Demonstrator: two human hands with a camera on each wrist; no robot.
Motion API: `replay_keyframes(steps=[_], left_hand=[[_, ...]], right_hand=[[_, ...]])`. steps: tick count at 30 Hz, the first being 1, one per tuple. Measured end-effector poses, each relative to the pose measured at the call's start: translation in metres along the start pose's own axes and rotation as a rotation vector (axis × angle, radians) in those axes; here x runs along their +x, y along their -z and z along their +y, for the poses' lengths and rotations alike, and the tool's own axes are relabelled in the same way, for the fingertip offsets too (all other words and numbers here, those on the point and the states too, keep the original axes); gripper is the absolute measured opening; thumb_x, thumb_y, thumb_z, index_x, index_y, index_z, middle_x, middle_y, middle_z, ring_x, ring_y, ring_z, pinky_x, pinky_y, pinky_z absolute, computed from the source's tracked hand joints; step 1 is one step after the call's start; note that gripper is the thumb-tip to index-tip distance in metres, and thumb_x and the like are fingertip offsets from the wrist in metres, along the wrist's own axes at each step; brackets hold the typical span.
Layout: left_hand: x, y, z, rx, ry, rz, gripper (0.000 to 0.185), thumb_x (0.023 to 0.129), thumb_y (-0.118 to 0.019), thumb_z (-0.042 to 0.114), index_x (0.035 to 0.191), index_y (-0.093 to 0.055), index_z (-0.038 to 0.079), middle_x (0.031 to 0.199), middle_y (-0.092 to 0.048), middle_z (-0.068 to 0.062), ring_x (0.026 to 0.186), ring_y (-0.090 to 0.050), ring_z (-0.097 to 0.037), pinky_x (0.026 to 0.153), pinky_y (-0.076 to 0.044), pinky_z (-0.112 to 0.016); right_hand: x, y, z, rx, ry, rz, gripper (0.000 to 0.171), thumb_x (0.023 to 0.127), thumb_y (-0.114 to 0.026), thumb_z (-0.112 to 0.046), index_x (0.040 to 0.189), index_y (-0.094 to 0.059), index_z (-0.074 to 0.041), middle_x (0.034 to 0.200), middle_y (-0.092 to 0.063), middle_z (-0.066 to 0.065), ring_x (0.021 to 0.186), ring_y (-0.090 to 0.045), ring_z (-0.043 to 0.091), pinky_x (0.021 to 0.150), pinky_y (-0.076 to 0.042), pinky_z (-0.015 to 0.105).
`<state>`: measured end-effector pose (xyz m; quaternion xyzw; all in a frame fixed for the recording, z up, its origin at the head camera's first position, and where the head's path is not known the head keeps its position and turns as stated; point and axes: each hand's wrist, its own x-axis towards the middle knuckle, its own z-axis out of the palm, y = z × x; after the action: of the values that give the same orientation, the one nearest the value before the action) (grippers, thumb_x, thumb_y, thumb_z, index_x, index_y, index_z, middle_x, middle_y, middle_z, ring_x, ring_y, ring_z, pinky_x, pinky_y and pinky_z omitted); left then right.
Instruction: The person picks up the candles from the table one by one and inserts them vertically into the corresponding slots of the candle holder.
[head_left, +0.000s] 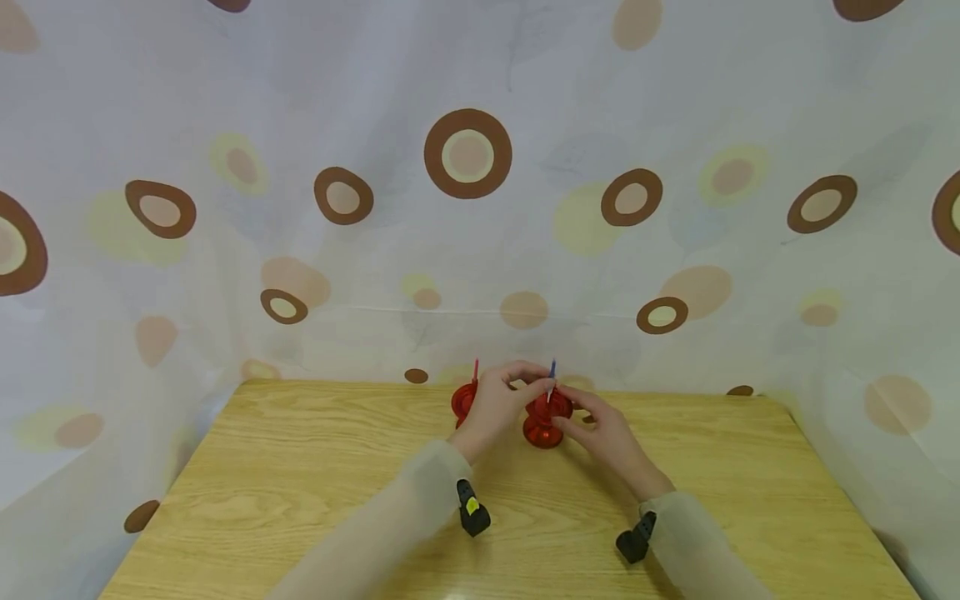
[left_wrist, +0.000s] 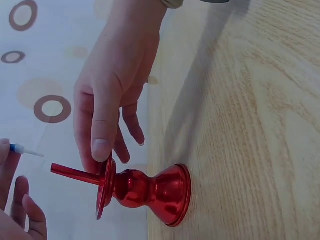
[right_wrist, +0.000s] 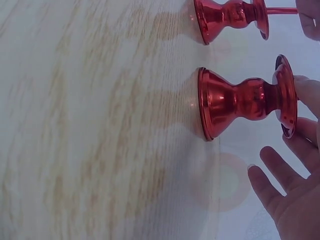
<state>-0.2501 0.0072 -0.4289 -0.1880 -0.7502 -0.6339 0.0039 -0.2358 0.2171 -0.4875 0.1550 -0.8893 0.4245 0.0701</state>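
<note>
My left hand (head_left: pixel 501 402) pinches a slim blue stick (head_left: pixel 552 368) with a thin white tip. In the left wrist view, the stick's tip (left_wrist: pixel 33 153) points toward the slim red tube (left_wrist: pixel 75 173) rising from a shiny red candlestick (left_wrist: pixel 132 189), a small gap between them. My right hand (head_left: pixel 606 433) holds the dish rim of that candlestick (right_wrist: pixel 232 102), thumb and fingers at its edge. It stands upright on the table. A second red candlestick (head_left: pixel 462 402) stands to the left, partly behind my left hand, with a thin pink-red stick (head_left: pixel 476 369) upright in it.
Both candlesticks stand near the back edge of the light wooden table (head_left: pixel 300 467). A pale cloth (head_left: pixel 525 250) with brown rings hangs behind and at both sides.
</note>
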Motion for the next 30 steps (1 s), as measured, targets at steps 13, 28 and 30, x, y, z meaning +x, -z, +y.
replay_keyframes(steps=[13,28,30], left_hand=[[0.018,-0.001,-0.002,-0.029,0.008,0.018,0.024,0.098,-0.075,0.025,0.114,-0.079,0.007,0.108,-0.076,0.001,0.109,-0.064,-0.016,0.090,-0.052,-0.033],[0.029,-0.007,-0.003,0.014,-0.012,0.018,0.024,0.098,-0.075,0.025,0.114,-0.079,0.008,0.103,-0.078,0.003,0.102,-0.066,-0.008,0.095,-0.051,-0.036],[0.030,-0.007,-0.004,0.015,-0.010,0.018,0.024,0.098,-0.075,0.025,0.114,-0.079,0.008,0.103,-0.077,0.003,0.101,-0.066,-0.008,0.095,-0.052,-0.037]], right_hand=[[-0.001,-0.001,-0.002,0.012,-0.021,-0.006,0.055,0.099,-0.074,-0.020,0.149,-0.056,-0.005,0.144,-0.062,0.018,0.123,-0.062,0.038,0.095,-0.053,0.054],[-0.002,0.001,0.000,0.005,-0.010,0.000,0.054,0.098,-0.074,-0.020,0.148,-0.058,-0.005,0.143,-0.062,0.018,0.120,-0.063,0.037,0.093,-0.054,0.051],[-0.002,0.001,-0.001,0.008,-0.015,-0.001,0.054,0.099,-0.074,-0.020,0.148,-0.057,-0.005,0.144,-0.062,0.018,0.120,-0.063,0.037,0.094,-0.054,0.051]])
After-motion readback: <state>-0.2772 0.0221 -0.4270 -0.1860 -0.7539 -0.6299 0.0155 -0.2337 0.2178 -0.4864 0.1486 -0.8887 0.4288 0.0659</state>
